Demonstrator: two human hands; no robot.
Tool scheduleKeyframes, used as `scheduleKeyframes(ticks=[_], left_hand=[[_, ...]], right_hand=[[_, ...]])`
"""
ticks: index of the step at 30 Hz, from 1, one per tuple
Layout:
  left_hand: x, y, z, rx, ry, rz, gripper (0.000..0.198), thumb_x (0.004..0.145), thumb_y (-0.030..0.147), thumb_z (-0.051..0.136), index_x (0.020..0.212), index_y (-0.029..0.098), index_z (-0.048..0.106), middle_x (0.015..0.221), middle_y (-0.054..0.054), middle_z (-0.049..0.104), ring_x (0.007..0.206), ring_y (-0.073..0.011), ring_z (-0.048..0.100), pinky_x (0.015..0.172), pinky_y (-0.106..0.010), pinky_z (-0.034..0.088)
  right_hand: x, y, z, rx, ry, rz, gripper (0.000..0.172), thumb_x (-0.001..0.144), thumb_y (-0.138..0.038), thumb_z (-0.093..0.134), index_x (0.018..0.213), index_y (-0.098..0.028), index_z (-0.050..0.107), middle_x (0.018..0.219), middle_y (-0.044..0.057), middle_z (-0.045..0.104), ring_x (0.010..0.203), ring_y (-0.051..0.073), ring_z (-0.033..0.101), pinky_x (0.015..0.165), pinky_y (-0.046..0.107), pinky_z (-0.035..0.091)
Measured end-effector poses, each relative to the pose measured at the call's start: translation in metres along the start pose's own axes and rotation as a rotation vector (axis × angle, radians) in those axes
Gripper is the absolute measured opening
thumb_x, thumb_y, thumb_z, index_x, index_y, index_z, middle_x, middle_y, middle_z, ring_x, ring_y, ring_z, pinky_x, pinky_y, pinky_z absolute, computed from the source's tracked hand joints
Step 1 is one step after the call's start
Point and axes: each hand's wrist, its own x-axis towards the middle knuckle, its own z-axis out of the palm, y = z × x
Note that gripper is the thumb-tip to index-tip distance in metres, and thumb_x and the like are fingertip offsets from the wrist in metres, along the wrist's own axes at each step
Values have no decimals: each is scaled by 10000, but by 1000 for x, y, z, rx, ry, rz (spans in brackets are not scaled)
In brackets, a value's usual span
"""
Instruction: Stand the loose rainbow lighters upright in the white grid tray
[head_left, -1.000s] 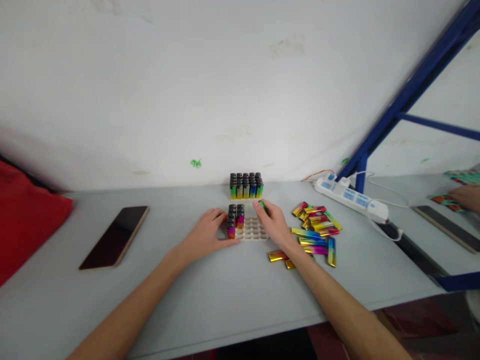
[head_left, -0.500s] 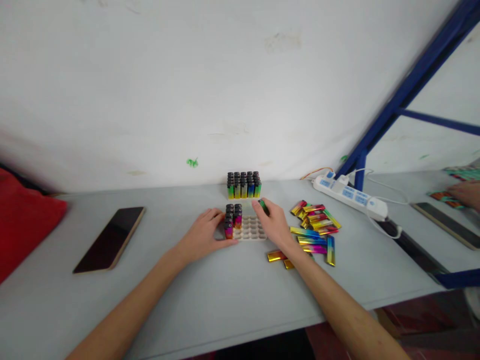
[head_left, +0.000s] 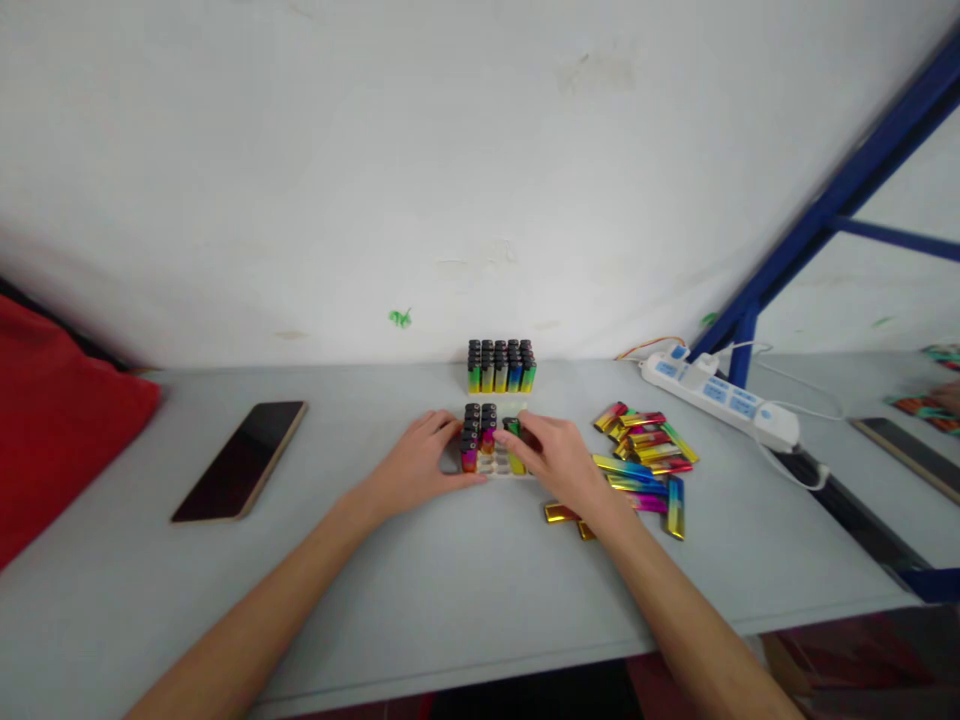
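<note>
A white tray (head_left: 493, 466) with rows of small holes lies on the table before me, black-topped purple and orange lighters (head_left: 470, 450) standing upright at its left. My left hand (head_left: 421, 462) grips the tray's left side, thumb along the front edge and fingers curled behind the lighters. Between thumb and fingers of my right hand (head_left: 564, 458) is a green and yellow lighter (head_left: 515, 452), upright over the tray's middle holes. I cannot tell how deep its lower end sits. The right hand hides the tray's right part.
Behind the tray stands a block of upright lighters (head_left: 501, 368) near the wall. Loose shiny lighters (head_left: 641, 460) lie piled at right, beside a power strip (head_left: 720, 398) with cords. A phone (head_left: 240, 460) and red cloth (head_left: 67, 420) are at left; a blue frame (head_left: 795, 240) rises at right.
My right hand has brought the green lighter from above the tray's back right down to its middle, turning it upright. My left hand keeps its place on the tray. The view has shifted slightly.
</note>
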Motion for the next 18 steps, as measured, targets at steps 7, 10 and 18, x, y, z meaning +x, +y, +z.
scheduleKeyframes(ticks=[7, 10, 18], left_hand=[[0, 2, -1, 6, -10, 4, 544, 820, 633, 875, 1160, 232, 737, 1207, -110, 729, 1152, -353, 681, 1069, -503, 551], [0, 4, -2, -9, -9, 12, 552, 826, 638, 865, 1176, 231, 735, 1229, -112, 729, 1164, -354, 679, 1088, -509, 543], [2, -3, 0, -17, 13, 18, 590, 826, 723, 815, 1135, 224, 750, 1194, -120, 739, 1132, -354, 692, 1051, -507, 565]], right_hand=[[1, -3, 5, 2, -137, -25, 305, 1102, -415, 670, 869, -220, 641, 803, 23, 744, 680, 172, 646, 674, 265, 410], [3, -10, 6, -112, -191, -21, 262, 1108, -432, 657, 967, -215, 699, 883, 58, 788, 748, 200, 706, 683, 273, 427], [3, -14, -1, -233, -173, 43, 448, 1097, -611, 596, 950, -222, 762, 874, 61, 789, 749, 199, 708, 680, 287, 410]])
